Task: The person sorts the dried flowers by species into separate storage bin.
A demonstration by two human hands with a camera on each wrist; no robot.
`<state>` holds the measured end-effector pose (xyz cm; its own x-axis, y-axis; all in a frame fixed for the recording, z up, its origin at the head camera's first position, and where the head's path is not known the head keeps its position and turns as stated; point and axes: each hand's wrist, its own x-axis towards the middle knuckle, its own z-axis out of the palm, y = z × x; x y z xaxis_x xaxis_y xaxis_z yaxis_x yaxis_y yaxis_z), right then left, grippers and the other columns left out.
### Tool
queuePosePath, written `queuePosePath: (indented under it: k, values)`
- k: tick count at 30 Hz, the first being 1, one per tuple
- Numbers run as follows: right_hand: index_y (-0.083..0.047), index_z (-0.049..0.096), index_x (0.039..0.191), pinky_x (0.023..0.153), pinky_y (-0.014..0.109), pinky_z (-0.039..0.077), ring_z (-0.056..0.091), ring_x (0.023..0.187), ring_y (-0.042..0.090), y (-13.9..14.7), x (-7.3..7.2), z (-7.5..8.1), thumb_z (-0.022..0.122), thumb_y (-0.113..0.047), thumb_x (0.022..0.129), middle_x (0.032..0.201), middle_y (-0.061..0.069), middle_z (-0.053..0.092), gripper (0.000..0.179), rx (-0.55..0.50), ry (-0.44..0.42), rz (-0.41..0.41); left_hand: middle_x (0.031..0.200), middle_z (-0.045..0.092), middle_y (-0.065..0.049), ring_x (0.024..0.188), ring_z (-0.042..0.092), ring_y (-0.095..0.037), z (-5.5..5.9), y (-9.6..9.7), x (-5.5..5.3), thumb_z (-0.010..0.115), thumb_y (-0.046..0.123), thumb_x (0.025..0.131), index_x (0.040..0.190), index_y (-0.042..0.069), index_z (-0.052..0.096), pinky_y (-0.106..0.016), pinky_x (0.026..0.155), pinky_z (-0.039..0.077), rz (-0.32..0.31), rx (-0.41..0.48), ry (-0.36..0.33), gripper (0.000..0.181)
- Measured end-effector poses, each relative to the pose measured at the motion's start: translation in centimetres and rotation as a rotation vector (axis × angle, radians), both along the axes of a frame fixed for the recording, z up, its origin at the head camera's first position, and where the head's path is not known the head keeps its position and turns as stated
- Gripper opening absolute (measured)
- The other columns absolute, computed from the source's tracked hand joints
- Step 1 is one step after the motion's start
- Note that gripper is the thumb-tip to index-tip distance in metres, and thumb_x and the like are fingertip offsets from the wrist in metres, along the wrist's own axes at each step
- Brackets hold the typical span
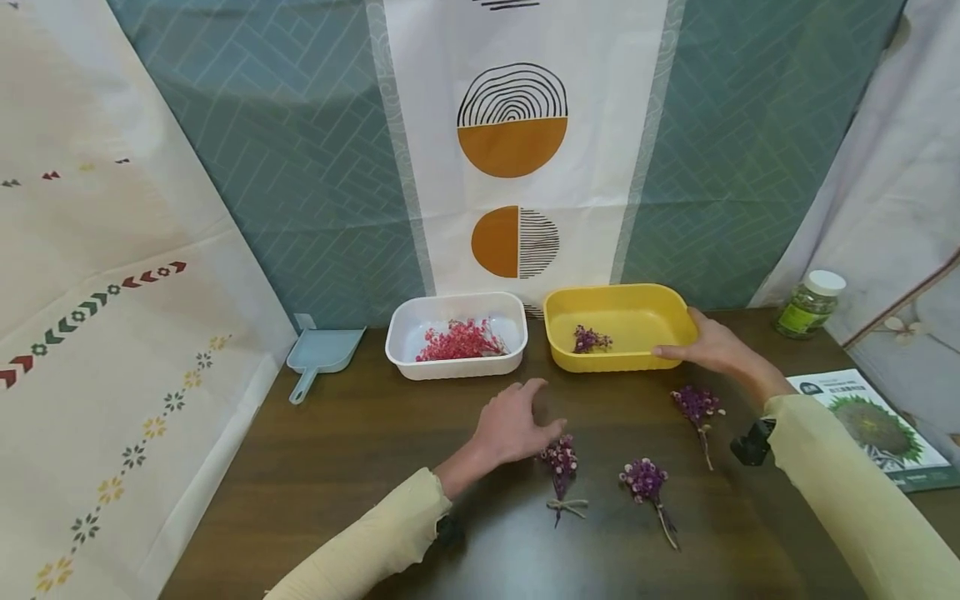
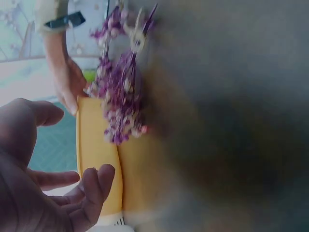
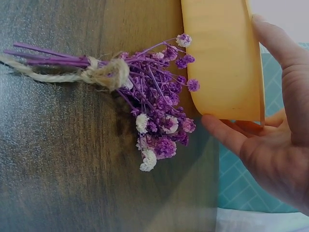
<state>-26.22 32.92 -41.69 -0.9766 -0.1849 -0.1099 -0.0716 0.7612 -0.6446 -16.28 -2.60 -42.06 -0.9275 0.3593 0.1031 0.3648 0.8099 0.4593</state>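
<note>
My right hand (image 1: 716, 343) grips the right end of a yellow plastic basin (image 1: 637, 361), thumb at the front rim and fingers round the outer side. Inside the basin lies a small sprig of purple dried flowers (image 1: 591, 339). My left hand (image 1: 512, 423) hovers over the table with fingers loosely bent and nothing in them. Just beside its thumb is a purple bunch tied with twine (image 1: 560, 458). A second purple bunch (image 1: 645, 481) lies to the right of that. Below my right wrist rests a third bunch (image 3: 164, 104), its stems bound with twine.
A white basin (image 1: 457, 367) holding red dried flowers (image 1: 463, 340) stands left of the yellow one. Farther left lies a light blue dustpan (image 1: 324, 350). At the right are a lidded jar (image 1: 810, 307) and a booklet (image 1: 873, 421). A patterned cloth (image 1: 337, 167) hangs behind the table.
</note>
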Motion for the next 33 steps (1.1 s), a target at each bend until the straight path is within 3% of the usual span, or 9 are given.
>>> queuePosePath:
  k: [9, 17, 25, 33]
  values:
    - [0.01, 0.015, 0.152, 0.102, 0.067, 0.034, 0.048, 0.108, 0.042, 0.0, 0.0, 0.0, 0.073, -0.058, 0.085, 0.131, 0.033, 0.046, 0.112, -0.001, -0.014, 0.0, 0.131, 0.058, -0.017, 0.11, 0.061, -0.037, -0.7, -0.4, 3.5, 0.075, 0.06, 0.077, 0.144, 0.01, 0.05, -0.052, 0.088, 0.051, 0.041, -0.013, -0.125, 0.087]
    - [0.011, 0.013, 0.152, 0.103, 0.068, 0.032, 0.047, 0.109, 0.044, 0.1, -0.1, 0.0, 0.073, -0.059, 0.084, 0.133, 0.034, 0.044, 0.115, 0.0, -0.025, -0.006, 0.127, 0.056, -0.021, 0.103, 0.062, -0.041, -1.7, -0.1, 5.4, 0.082, 0.055, 0.072, 0.142, 0.007, 0.047, -0.052, 0.083, 0.053, 0.058, 0.0, -0.129, 0.092]
    - [0.011, 0.012, 0.152, 0.102, 0.068, 0.033, 0.047, 0.108, 0.044, 0.2, -0.1, -0.1, 0.073, -0.058, 0.085, 0.132, 0.034, 0.045, 0.114, -0.002, -0.02, -0.001, 0.112, 0.059, -0.014, 0.091, 0.064, -0.034, -2.9, 0.6, 5.9, 0.083, 0.058, 0.069, 0.136, 0.009, 0.05, -0.045, 0.076, 0.054, 0.068, -0.038, -0.097, 0.09]
    - [0.011, 0.012, 0.152, 0.102, 0.068, 0.033, 0.048, 0.107, 0.043, 0.2, -0.1, 0.0, 0.073, -0.058, 0.084, 0.13, 0.033, 0.046, 0.115, -0.008, -0.027, -0.004, 0.116, 0.056, -0.017, 0.09, 0.064, -0.036, -3.2, 1.2, 5.7, 0.086, 0.057, 0.067, 0.138, 0.008, 0.05, -0.046, 0.074, 0.055, 0.084, -0.037, -0.103, 0.094]
